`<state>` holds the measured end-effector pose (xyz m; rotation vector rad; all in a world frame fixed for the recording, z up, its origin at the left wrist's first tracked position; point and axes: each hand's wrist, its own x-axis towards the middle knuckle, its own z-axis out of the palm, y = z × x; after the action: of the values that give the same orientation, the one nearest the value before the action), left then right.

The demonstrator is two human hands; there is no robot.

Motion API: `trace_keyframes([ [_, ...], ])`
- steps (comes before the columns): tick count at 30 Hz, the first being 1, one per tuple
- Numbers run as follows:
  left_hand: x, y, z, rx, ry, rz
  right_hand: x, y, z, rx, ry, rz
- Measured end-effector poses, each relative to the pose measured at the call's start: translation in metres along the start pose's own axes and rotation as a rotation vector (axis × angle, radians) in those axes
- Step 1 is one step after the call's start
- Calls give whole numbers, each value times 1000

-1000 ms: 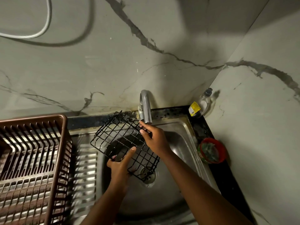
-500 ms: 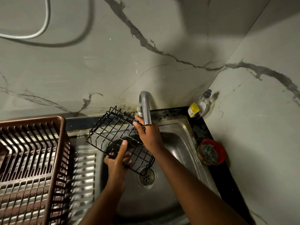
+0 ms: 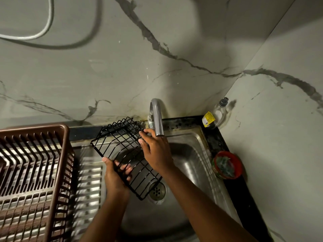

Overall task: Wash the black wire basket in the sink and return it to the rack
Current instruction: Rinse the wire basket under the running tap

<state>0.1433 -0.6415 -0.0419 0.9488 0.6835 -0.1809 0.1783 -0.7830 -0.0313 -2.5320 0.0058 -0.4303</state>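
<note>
— Marbled grey wall, steel sink (image 3: 197, 165) set in a dark bench (image 3: 232, 186), brown rack (image 3: 57, 154) to the left. Where's the basket?

— The black wire basket (image 3: 122, 151) hangs tilted over the basin, just under the tap (image 3: 157, 117). No running water shows.

— And the hands?

— Left hand (image 3: 115, 175) grips the near edge, fingers curled through the wires. Right hand (image 3: 157, 152) lies on the far side, fingers spread and nearly straight on the wires.

— How to do it well?

— I'd say hold the frame steady with the left hand, rub along every wire, and turn the basket so each side gets reached.
</note>
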Motion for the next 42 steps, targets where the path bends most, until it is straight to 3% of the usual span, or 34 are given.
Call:
trace_keyframes([
  [4, 1, 2, 0, 11, -49, -6, 4, 2, -4, 137, -271, 127],
  [8, -2, 3, -1, 25, -63, -19, 13, -5, -15, 3, -541, 133],
  [11, 2, 4, -3, 30, -60, -12, 10, -23, -15, -37, -563, 33],
  [15, 9, 5, -1, 7, -138, -57, -29, -56, -21, 15, -498, -273],
  [19, 17, 5, -11, -84, -49, -115, -67, -27, -43, 11, -496, -344],
  [23, 12, 2, -15, -65, -38, -150, -76, 23, -58, 17, -473, -191],
  [26, 10, -1, -15, -73, -79, -179, -63, 45, -53, 94, -480, 76],
  [29, 9, -2, -14, -80, -132, -195, -37, 49, -53, 440, -594, 522],
  [33, 16, 1, -16, -148, -152, -208, -24, 51, -57, 840, -654, 844],
  [36, 18, 3, -15, -161, -165, -206, -25, 54, -52, 1001, -714, 891],
  [42, 14, -4, 0, -10, -129, -229, -7, 47, -67, 917, -505, 754],
])
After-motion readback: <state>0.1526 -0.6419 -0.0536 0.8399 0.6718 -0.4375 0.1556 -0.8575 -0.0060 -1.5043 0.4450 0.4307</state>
